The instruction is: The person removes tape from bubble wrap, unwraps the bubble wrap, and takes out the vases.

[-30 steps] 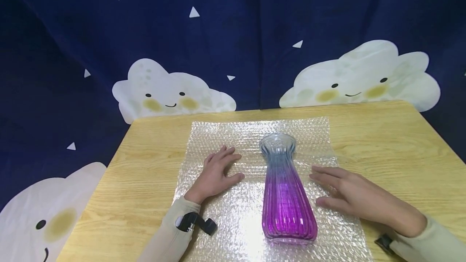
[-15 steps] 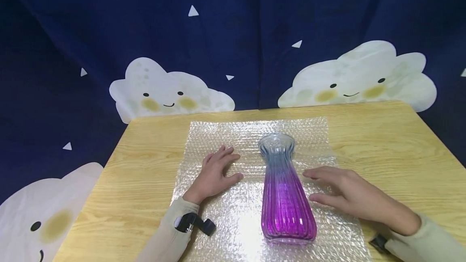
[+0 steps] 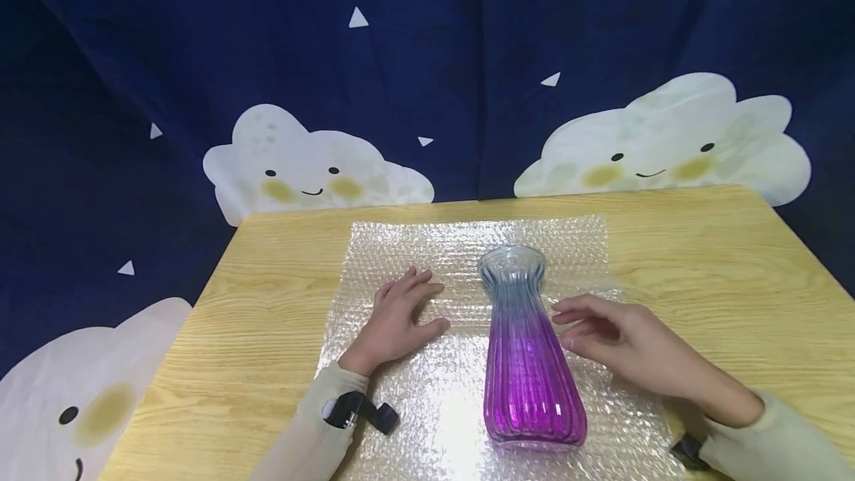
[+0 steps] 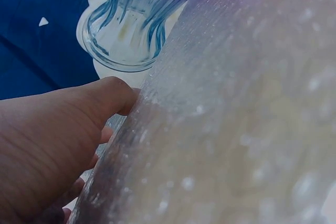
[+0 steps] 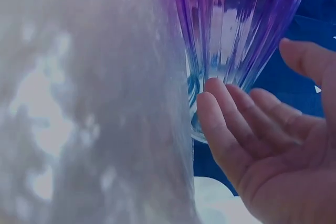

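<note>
A ribbed glass vase [image 3: 533, 377], blue at the neck and purple toward the base, lies on its side on a bubble wrap sheet [image 3: 427, 392]. Its mouth points to the far side of the table. On the left part of the sheet rests my left hand [image 3: 394, 321], fingers spread, apart from the vase. My right hand [image 3: 634, 344] is at the vase's right side, fingers slightly bent. In the right wrist view its fingertips [image 5: 207, 103] overlap the vase's neck; I cannot tell if they touch. The left wrist view shows the vase's clear rim [image 4: 123, 66] beyond my thumb.
The sheet lies on a light wooden table [image 3: 267, 280]. Behind it hangs a dark blue cloth [image 3: 427, 58] with white clouds and small triangles. A black strap device [image 3: 361, 408] sits on the left sleeve, and a dark one [image 3: 688, 451] on the right.
My right hand has moved left, up to the vase's side, and its thumb and fingers have drawn closer together. The left hand and the vase stay in place.
</note>
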Motion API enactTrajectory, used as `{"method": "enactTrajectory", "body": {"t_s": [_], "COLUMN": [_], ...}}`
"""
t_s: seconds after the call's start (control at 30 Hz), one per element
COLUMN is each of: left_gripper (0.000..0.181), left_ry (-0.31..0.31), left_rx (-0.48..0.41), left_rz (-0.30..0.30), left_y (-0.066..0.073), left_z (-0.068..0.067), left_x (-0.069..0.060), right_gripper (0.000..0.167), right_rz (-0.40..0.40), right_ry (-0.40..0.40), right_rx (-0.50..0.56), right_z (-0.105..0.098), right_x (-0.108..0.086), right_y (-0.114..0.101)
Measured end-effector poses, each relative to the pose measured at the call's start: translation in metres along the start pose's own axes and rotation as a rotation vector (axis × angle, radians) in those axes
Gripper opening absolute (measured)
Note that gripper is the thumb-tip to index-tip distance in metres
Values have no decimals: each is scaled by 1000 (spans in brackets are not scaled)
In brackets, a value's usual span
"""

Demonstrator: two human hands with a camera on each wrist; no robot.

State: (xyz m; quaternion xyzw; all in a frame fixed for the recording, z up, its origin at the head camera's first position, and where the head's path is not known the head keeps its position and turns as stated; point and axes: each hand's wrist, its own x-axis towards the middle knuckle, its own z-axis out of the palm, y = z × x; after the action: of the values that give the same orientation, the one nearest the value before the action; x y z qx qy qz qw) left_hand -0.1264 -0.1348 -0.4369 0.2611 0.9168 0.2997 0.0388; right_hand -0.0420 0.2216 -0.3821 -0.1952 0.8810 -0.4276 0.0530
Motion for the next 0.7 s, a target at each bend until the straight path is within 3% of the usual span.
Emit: {"method": "enactTrajectory", "body": {"t_s": [0.2,0.37,0.7], "left_gripper": [65,65,63], "left_ry": [-29,-29,6], "left_rx": [13,7,-8], "left_rz": [-22,-17,-2], "left_y": [-1,-3,0], "left_z": [0,1,1], "left_x": [1,1,0], "right_gripper": [41,43,59], "right_rz": [141,177,280], "right_ry": [-33,-67,-106], "right_rx": [161,330,415], "right_z": [0,0,2], "right_x": [4,8,19], "right_y": [-1,0,1]}}
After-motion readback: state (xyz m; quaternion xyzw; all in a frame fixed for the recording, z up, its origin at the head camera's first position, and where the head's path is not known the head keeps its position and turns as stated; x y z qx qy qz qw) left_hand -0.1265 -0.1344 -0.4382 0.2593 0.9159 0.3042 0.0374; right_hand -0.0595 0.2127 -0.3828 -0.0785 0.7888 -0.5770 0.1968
